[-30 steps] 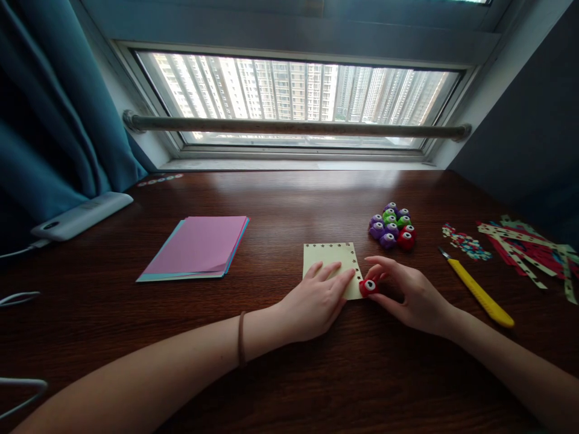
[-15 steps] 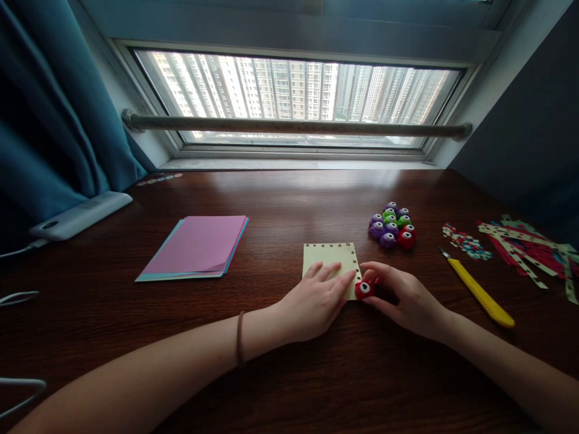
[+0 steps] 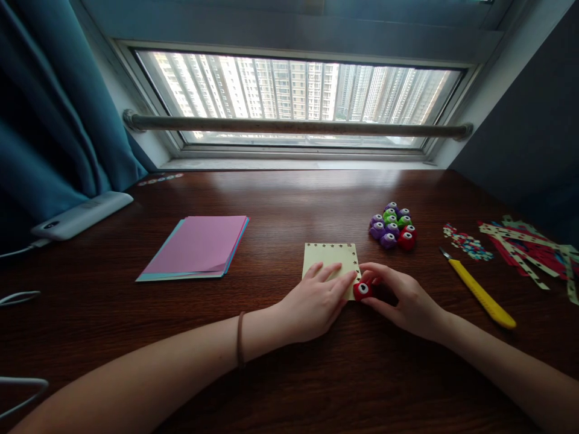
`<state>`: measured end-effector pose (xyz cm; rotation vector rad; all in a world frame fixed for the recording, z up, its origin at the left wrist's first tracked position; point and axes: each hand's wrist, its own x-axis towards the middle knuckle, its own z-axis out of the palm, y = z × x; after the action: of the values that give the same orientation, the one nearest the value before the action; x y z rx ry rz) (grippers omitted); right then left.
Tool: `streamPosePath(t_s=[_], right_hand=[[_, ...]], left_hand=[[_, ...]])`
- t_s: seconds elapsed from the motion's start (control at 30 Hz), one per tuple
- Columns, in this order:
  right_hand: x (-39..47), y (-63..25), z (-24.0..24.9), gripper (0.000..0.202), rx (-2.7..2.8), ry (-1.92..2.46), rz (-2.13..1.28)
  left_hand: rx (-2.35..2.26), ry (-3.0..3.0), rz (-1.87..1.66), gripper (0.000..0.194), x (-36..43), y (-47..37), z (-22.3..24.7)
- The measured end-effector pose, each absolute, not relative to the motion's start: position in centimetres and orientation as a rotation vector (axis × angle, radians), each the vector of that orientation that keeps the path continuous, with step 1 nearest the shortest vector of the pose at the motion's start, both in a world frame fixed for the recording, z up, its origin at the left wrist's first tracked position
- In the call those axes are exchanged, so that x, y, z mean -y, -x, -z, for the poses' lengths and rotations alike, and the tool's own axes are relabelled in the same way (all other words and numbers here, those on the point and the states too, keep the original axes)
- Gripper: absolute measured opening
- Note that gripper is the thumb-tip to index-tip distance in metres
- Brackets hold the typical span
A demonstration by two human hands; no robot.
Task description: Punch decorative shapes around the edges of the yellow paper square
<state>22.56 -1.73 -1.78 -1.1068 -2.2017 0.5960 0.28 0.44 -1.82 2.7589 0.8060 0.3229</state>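
A pale yellow square of paper (image 3: 322,256) lies on the table, with small star-shaped holes along its far and right edges. My left hand (image 3: 316,301) rests flat on it, fingers stretched out, and covers its near left part. At the paper's right edge, near the front corner, sits a red craft punch (image 3: 362,291). My right hand (image 3: 402,298) grips this punch between thumb and fingers. Whether the paper's edge is inside the punch's slot is hidden.
Several purple, green and red punches (image 3: 391,226) stand behind my right hand. A yellow craft knife (image 3: 484,295), paper confetti (image 3: 468,242) and punched strips (image 3: 529,247) lie to the right. Left are stacked coloured paper (image 3: 194,244), a white charging device (image 3: 84,216) and a cable (image 3: 20,298).
The red punch has shifted very slightly left along the paper's edge, with my right hand on it. My left hand stays in place.
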Motion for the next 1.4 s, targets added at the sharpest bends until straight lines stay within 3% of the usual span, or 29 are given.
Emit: streamPosePath(t_s=[1.4], right_hand=[[1.5,-22.9,1.0,0.048,2.17,1.107,-0.733]], left_hand=[[-0.837,-2.766,-0.319,0.044,-0.5,-0.2,1.7]])
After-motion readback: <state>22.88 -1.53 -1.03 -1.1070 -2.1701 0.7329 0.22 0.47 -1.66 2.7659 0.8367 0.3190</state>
